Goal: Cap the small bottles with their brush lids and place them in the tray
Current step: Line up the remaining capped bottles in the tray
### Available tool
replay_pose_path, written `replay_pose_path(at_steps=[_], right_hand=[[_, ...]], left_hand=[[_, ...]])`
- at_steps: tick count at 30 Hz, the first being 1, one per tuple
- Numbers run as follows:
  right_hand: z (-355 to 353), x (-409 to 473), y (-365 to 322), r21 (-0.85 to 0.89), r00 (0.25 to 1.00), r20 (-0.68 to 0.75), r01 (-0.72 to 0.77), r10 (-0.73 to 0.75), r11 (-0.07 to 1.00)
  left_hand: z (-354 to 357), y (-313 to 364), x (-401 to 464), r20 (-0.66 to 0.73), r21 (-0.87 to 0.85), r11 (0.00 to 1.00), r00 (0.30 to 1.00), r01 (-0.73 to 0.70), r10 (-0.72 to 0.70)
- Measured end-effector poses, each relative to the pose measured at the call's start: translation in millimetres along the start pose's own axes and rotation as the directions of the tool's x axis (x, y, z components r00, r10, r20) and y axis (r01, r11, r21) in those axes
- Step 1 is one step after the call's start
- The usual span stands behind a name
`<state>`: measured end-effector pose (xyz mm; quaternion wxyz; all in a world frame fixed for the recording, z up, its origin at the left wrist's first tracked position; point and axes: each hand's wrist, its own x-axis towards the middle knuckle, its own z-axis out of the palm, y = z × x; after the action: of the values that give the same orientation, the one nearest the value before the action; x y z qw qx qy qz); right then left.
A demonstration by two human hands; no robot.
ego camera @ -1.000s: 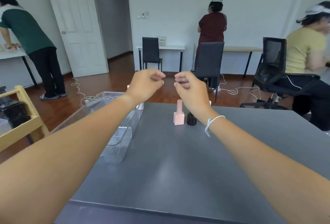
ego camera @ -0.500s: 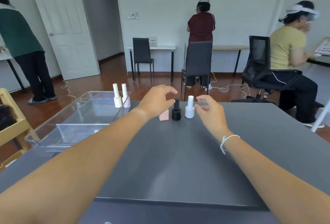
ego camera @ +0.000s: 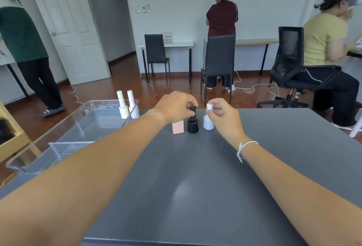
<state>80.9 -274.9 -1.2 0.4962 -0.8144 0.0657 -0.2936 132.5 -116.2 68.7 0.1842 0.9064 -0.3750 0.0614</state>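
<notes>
Three small bottles stand in a row at the far side of the grey table point(ego camera: 195, 177): a pink square bottle point(ego camera: 178, 127), a black bottle point(ego camera: 193, 125) and a white bottle point(ego camera: 208, 122). My left hand point(ego camera: 174, 106) pinches the black bottle's lid from above. My right hand point(ego camera: 223, 117) grips the white bottle's lid. The pink bottle's upper part is hidden behind my left hand. A clear plastic tray point(ego camera: 64, 143) sits at the left, with a cream bottle point(ego camera: 123, 106) and a pale pink bottle point(ego camera: 133, 105) standing capped in its far corner.
A wooden frame point(ego camera: 11, 140) stands left of the tray. Beyond the table are black chairs point(ego camera: 218, 65), cables on the wood floor and three other people at desks.
The camera view has tilted down and my hands have dropped from mid-air onto the bottles. The left closed on the black lid and the right on the white lid.
</notes>
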Motion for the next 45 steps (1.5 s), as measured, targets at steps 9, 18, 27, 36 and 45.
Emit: replay_pose_path(at_steps=[9, 18, 27, 36, 45], right_hand=[[-1, 0, -3, -0.032, 1.000, -0.027, 0.007, -0.007, 0.999], [-18, 4, -41, 0.006, 0.993, -0.105, 0.055, -0.054, 0.998], [9, 16, -143, 0.083, 0.976, -0.063, 0.211, -0.207, 0.974], [127, 19, -190, 0.107, 0.944, 0.240, 0.204, -0.225, 0.973], [202, 33, -189, -0.162, 0.859, 0.469, 0.313, -0.206, 0.936]], left_hand=[[11, -4, 5, -0.088, -0.155, 0.988, 0.995, 0.021, -0.035], [-32, 9, 4, -0.259, -0.330, 0.943, 0.965, -0.040, -0.050], [-130, -33, -26, -0.417, -0.470, 0.882, 0.890, -0.038, -0.184], [-161, -129, -94, -0.373, -0.471, 0.859, 0.837, 0.200, -0.400], [-137, -200, -107, -0.325, -0.505, 0.805, 0.796, 0.310, -0.510]])
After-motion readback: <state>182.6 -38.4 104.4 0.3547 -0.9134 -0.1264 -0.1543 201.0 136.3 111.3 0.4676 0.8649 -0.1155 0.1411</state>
